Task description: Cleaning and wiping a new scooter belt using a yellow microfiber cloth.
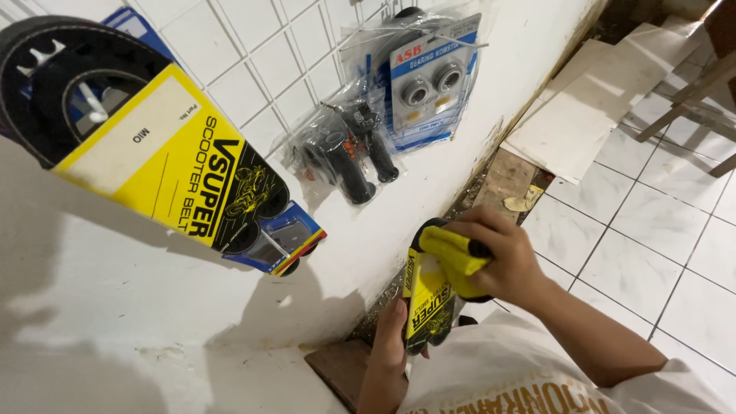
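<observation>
1. A black rubber scooter belt in a yellow-and-black card sleeve is held low in front of the person's body, just beside the foot of the white wall. It stands nearly upright, so its top loop faces up toward the head camera.
2. A folded yellow cloth lies pressed over that top loop, covering the rubber where the sleeve ends.
3. The right hand is closed over the cloth, fingers curled down to pinch it against the belt.
4. The left hand grips the lower part of the sleeve from below; this seems to steady the belt against the push of the cloth.
5. On the white tiled wall above, a second, larger belt in a matching yellow sleeve hangs tilted, apart from the hands.
6. Beside it hang a clear plastic bag holding black rubber handle grips and a blue-backed blister pack with two round metal bearings, evidently displayed as stock.
7. A brown board lies near the left wrist at the wall's foot, and pale flat sheets lean along the wall further off on the white tiled floor.
</observation>
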